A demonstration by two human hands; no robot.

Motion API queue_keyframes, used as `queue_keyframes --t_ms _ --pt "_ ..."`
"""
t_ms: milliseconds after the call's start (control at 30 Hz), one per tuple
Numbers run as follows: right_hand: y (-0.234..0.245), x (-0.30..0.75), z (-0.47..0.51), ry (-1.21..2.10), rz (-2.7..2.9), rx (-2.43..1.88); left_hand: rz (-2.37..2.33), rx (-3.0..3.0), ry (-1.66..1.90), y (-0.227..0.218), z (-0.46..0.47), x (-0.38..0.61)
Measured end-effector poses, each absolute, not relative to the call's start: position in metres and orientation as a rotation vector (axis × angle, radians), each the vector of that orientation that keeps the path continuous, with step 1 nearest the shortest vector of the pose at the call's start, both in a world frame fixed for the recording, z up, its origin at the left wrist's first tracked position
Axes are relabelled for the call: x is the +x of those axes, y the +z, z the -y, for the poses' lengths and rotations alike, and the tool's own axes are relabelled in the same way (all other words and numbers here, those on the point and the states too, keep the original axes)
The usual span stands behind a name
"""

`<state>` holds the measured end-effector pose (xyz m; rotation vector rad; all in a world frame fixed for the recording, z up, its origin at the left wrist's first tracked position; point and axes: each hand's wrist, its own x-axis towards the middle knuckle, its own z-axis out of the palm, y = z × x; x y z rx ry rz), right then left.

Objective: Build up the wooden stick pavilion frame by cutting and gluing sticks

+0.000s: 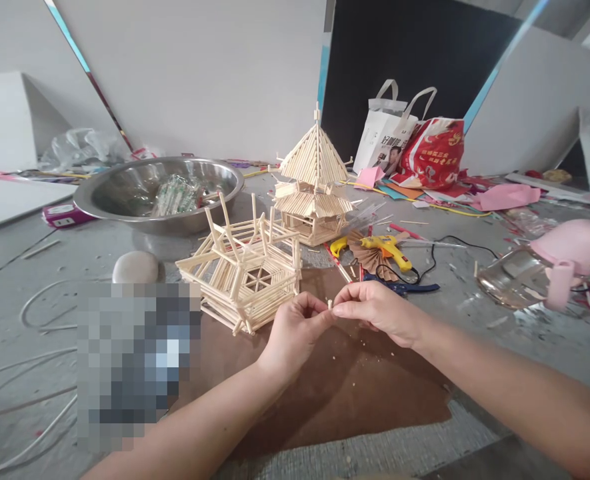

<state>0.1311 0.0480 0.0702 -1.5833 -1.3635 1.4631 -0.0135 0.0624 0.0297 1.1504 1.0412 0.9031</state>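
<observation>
Between clamped fingertips of left hand (295, 333) and right hand (381, 311), tiny stick piece (330, 304).

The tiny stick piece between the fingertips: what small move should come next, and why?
Probably carry the tiny stick piece over to the unfinished stick frame. Both the left hand and right hand pinch it just beside that frame, whose upright sticks stand open, with no roof like the finished tower.
</observation>
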Motion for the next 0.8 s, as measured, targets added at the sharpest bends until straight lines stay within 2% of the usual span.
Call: queue_keyframes --t_ms 533,800 --pt "0.0651 0.1337 -0.0488 1.519 1.245 -1.522 -0.999 1.032 0.877 0.0323 -0.0596 -0.0131" --pt "0.0619 0.1349 -0.0443 1.458 1.473 -1.483 -0.966 0.896 0.833 0.0315 -0.0576 -0.0112"
